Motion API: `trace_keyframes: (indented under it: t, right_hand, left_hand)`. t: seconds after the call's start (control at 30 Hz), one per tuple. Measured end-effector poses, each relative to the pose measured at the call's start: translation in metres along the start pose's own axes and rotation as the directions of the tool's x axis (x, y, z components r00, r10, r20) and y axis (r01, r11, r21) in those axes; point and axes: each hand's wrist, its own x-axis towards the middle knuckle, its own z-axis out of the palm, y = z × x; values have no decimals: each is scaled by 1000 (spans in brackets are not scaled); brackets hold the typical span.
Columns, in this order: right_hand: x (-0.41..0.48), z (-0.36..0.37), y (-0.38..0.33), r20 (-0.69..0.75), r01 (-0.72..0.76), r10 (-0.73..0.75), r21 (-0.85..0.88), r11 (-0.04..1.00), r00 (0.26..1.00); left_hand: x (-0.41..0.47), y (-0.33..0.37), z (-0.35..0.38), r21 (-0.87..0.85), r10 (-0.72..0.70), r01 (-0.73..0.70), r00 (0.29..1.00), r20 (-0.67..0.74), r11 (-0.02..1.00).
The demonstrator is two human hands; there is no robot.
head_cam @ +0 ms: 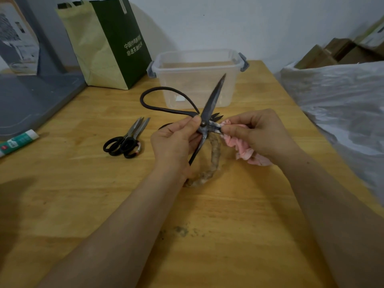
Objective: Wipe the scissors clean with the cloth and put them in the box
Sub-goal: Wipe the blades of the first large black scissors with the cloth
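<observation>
left hand (174, 142): thumb and fingers pinch the iron scissors (212, 100) at the pivot, above the table (104, 194)
iron scissors: blades spread, one pointing up toward the box (187, 57)
right hand (255, 134): fingertips pressed together, pinching the pink cloth (245, 148) round the other blade
box: clear, lidless, behind the hands
black-handled scissors (126, 140): closed, flat on the table, left of the hands

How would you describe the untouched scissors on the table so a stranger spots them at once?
On the wooden table, find the clear plastic box at the far edge. Nearer and to its left lie the small scissors. Black plastic loops set them apart from the large dark iron scissors being held.
</observation>
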Motion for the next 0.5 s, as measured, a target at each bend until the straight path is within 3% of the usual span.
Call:
trace_keyframes:
  t: [0.1, 0.3, 0.43, 0.5]
  right_hand:
    - [1, 9, -2, 10, 32, -32, -14, 999, 999]
    - [0, -7, -1, 33, 15, -14, -20, 1000, 999]
    - [1, -1, 1, 25, -12, 12, 2, 1000, 1000]
    - [2, 5, 1, 32, 42, -41, -34, 999, 999]
  left_hand:
    - [-5, -6, 4, 49, -3, 1, 999, 45, 999]
    - [4, 6, -4, -3, -8, 8, 998, -70, 1000]
    - [1, 2, -1, 22, 6, -6, 1000, -23, 1000]
    - [-4, -5, 3, 53, -3, 1, 999, 34, 999]
